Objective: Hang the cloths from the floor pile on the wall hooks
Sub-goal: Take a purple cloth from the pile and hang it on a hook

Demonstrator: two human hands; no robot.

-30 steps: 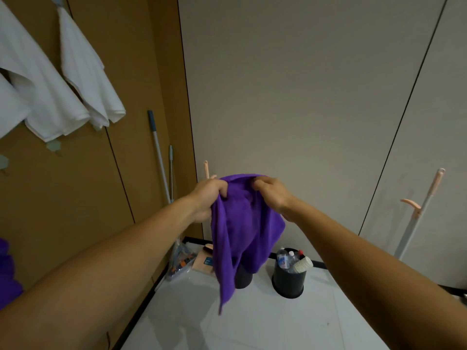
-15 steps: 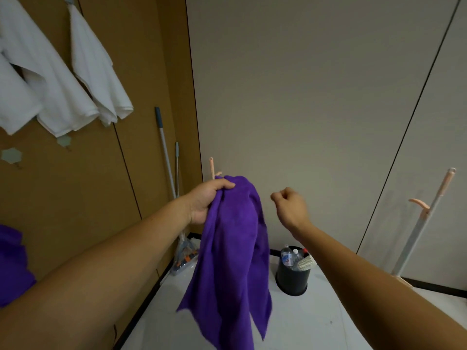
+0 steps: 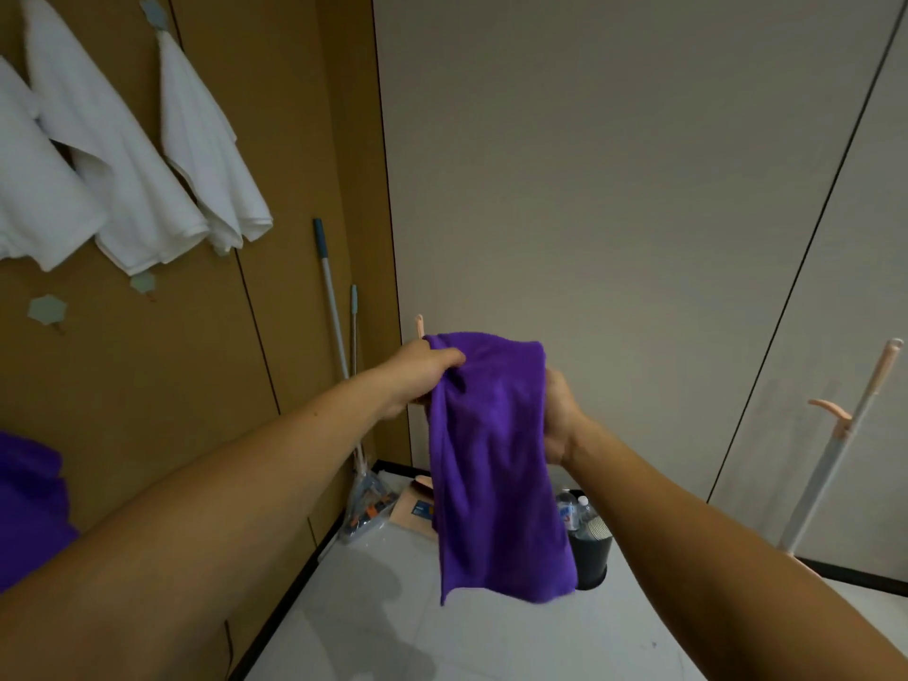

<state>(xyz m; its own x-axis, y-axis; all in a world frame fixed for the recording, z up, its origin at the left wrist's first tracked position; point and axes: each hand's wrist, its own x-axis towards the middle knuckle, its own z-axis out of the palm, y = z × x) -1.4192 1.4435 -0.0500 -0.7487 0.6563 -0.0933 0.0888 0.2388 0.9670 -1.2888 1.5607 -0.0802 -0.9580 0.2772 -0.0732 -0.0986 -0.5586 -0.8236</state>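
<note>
Purple cloth [image 3: 496, 459] held up in mid-air in front of the person, hanging down over the floor. Left hand [image 3: 422, 373] pinches its top left corner. Right hand [image 3: 560, 415] grips the right edge, fingers hidden behind the fabric. Black bin [image 3: 595, 557] stands on the floor by the back wall, partly behind the cloth, holding plastic bottles [image 3: 570, 511] and a ribbed paper cup [image 3: 597, 528]. Clear bag [image 3: 366, 503] sits at the corner, contents unclear. White cloths [image 3: 123, 154] hang on the brown wall.
</note>
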